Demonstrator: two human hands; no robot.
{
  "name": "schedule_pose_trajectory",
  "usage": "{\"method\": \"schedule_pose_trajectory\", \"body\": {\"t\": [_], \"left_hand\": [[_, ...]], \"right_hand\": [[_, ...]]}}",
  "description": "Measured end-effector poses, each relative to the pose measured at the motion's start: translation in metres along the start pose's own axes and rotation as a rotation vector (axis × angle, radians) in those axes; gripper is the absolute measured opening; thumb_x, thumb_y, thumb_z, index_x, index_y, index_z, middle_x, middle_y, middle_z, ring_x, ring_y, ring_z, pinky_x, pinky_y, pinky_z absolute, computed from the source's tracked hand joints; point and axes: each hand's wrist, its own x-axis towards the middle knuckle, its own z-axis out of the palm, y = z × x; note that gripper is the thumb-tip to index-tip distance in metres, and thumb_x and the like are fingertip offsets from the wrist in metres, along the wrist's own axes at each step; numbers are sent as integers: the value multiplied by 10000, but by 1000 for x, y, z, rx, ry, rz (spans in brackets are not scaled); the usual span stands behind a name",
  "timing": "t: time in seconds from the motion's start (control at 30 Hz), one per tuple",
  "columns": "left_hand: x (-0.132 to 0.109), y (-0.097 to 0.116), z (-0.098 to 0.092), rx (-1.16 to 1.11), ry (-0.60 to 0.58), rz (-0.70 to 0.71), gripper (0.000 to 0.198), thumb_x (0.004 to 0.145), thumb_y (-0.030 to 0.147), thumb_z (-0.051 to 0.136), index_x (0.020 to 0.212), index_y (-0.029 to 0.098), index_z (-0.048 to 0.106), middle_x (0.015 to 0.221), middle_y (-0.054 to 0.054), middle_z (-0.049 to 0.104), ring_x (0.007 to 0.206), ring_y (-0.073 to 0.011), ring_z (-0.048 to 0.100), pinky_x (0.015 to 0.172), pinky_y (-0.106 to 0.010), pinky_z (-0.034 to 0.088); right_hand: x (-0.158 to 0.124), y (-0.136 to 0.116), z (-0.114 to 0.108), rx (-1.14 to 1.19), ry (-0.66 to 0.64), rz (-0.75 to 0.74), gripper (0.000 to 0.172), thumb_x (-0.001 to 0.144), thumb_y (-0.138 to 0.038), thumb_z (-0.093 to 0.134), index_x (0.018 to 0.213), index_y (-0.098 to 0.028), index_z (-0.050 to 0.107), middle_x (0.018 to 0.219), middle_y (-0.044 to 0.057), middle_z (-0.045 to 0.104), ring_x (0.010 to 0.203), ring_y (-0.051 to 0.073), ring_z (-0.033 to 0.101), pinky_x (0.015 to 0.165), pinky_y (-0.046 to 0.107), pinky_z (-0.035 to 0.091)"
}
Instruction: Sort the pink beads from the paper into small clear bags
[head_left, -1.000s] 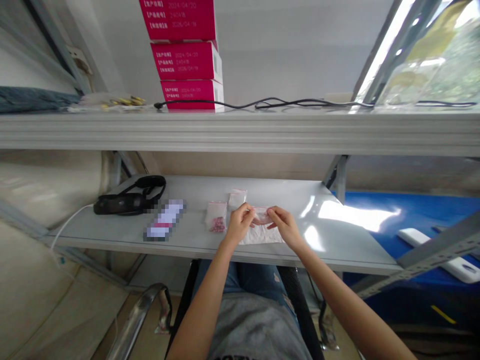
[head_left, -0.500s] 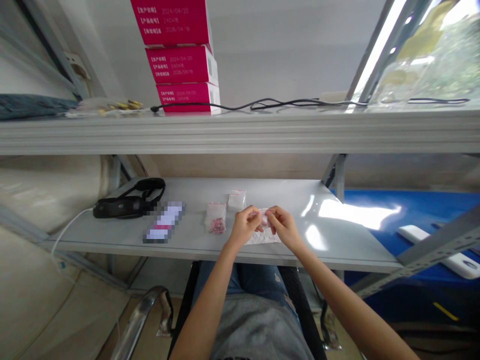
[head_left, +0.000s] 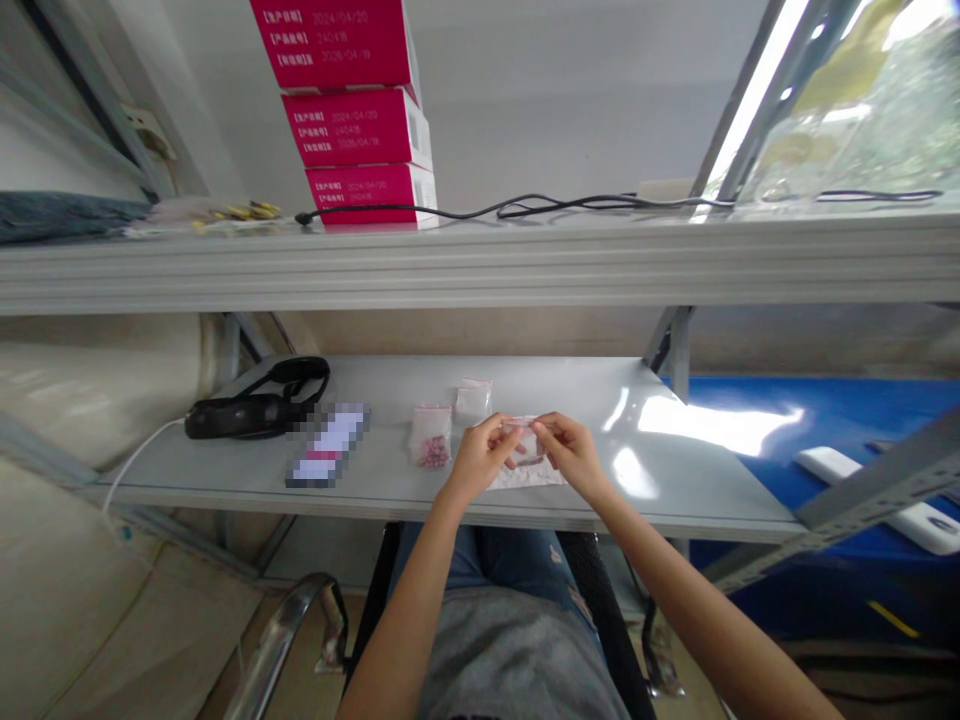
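Note:
Over the grey shelf [head_left: 570,400], my left hand [head_left: 474,458] and my right hand [head_left: 571,452] both pinch the top edge of a small clear zip bag [head_left: 526,438], one hand at each end. Under the hands lies a pile of clear bags [head_left: 529,475]. To the left, a clear bag with pink pieces inside [head_left: 430,436] lies flat, and another small clear bag [head_left: 474,398] sits just behind it.
A black headset with a white cable [head_left: 255,405] and a blurred flat item [head_left: 328,456] lie on the shelf's left side. Three stacked magenta boxes [head_left: 352,110] and a black cable [head_left: 525,208] sit on the upper shelf. A blue surface with white devices [head_left: 832,465] is at right.
The hands drew close together on the small bag, then spread apart slightly along its top edge. The view shifted a little.

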Motion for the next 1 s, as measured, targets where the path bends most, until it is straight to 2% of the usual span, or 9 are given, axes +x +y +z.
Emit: {"method": "schedule_pose_trajectory", "body": {"t": [0.1, 0.17, 0.3, 0.4, 0.47, 0.63, 0.73, 0.87, 1.0], "left_hand": [[-5, 4, -22, 119, 51, -2, 340, 821, 474, 478, 865, 152, 579, 696, -36, 670, 417, -78, 529, 400, -171, 409], [-6, 7, -45, 160, 163, -33, 351, 818, 486, 474, 913, 160, 562, 644, -15, 658, 330, -55, 435, 340, -163, 333], [0, 5, -101, 234, 425, -81, 369, 802, 510, 473, 941, 174, 533, 495, 27, 590, 283, -52, 342, 317, -159, 243], [10, -9, -133, 280, 387, -169, 355, 776, 514, 493, 876, 176, 528, 467, 31, 572, 273, -56, 316, 319, -171, 216], [16, -22, -145, 319, 370, -210, 335, 773, 498, 490, 864, 177, 520, 461, 33, 564, 284, -67, 328, 330, -177, 226], [18, -39, -148, 607, 286, -285, 297, 802, 448, 460, 895, 178, 540, 590, -7, 626, 385, -112, 472, 417, -213, 335], [14, -34, -145, 921, 354, -256, 330, 789, 473, 495, 937, 188, 571, 752, -48, 661, 649, -187, 610, 557, -254, 410], [16, -19, -134, 1181, 431, -110, 398, 799, 451, 514, 1096, 187, 539, 1017, -92, 627, 904, -235, 598, 718, -299, 434], [35, -11, -109, 1200, 187, 142, 265, 826, 311, 504, 1054, 204, 587, 1058, -80, 611, 1009, -226, 547, 871, -322, 395]], "right_hand": [[1, -1, 1, 35, -53, 8, 391, 840, -492, 451, 992, -163, 597, 624, -3, 570, 395, 73, 407, 369, 211, 340], [2, 0, 1, 51, -61, 7, 411, 847, -485, 436, 1081, -172, 560, 696, 8, 597, 409, 72, 420, 384, 214, 364], [8, 11, -4, 49, -17, 36, 351, 833, -472, 460, 947, -162, 581, 641, -6, 558, 405, 70, 409, 381, 209, 349], [14, 23, -11, 16, -15, 66, 334, 809, -480, 483, 817, -162, 586, 586, -16, 532, 401, 72, 409, 380, 209, 339], [16, 29, -17, -7, 21, 78, 340, 796, -486, 492, 804, -160, 591, 600, -11, 544, 402, 73, 414, 388, 215, 342], [19, 40, -26, -51, 104, 96, 343, 785, -482, 489, 806, -159, 602, 666, 11, 582, 413, 76, 432, 410, 225, 359], [19, 44, -27, -55, 131, 111, 343, 785, -478, 486, 811, -158, 604, 660, 14, 580, 410, 77, 427, 402, 223, 357], [20, 46, -28, -61, 178, 104, 351, 785, -488, 479, 803, -161, 608, 655, 14, 573, 413, 76, 419, 394, 216, 359], [19, 44, -28, -71, 220, 109, 368, 786, -502, 470, 806, -160, 606, 640, 10, 556, 417, 78, 414, 397, 216, 362]]}}
